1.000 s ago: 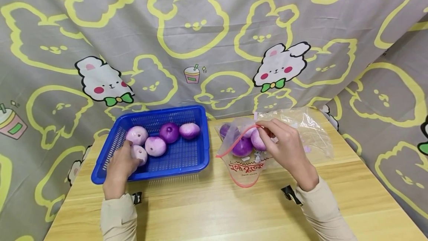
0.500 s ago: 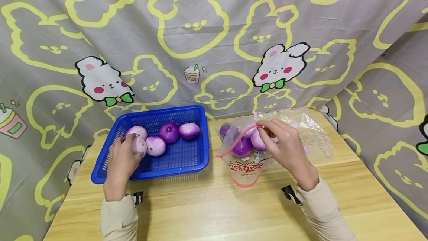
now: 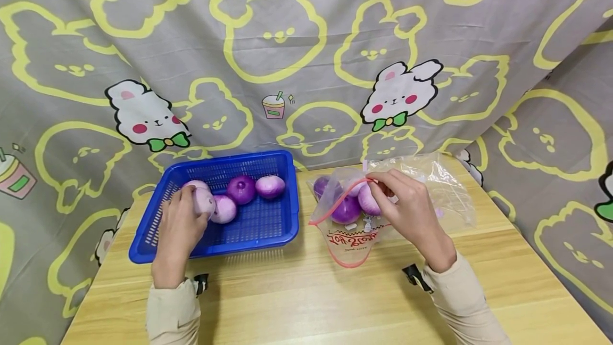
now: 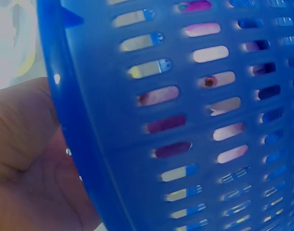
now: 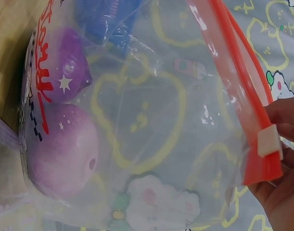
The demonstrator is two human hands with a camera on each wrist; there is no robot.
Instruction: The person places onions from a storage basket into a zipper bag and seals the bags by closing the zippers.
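My left hand (image 3: 179,225) grips a pale purple onion (image 3: 205,204) over the left part of a blue plastic basket (image 3: 261,234). Behind that onion another pale one (image 3: 193,183) is partly hidden. A dark purple onion (image 3: 241,189) and two lighter ones lie in the basket. In the left wrist view the slotted basket wall (image 4: 113,120) hides most of the hand's work. My right hand (image 3: 407,206) pinches the red zip edge (image 5: 248,110) of a clear zip bag (image 3: 351,244), near its white slider (image 5: 269,141). Several onions (image 3: 347,210) sit inside the bag, its mouth gaping.
A crinkled clear plastic bag (image 3: 442,185) lies flat at the back right, behind my right hand. The wooden table (image 3: 297,302) meets a grey patterned curtain (image 3: 306,68) at its back edge.
My left hand has taken hold of the near left onion in the basket, raised it and shifted it slightly right. My right hand keeps its grip on the bag's edge.
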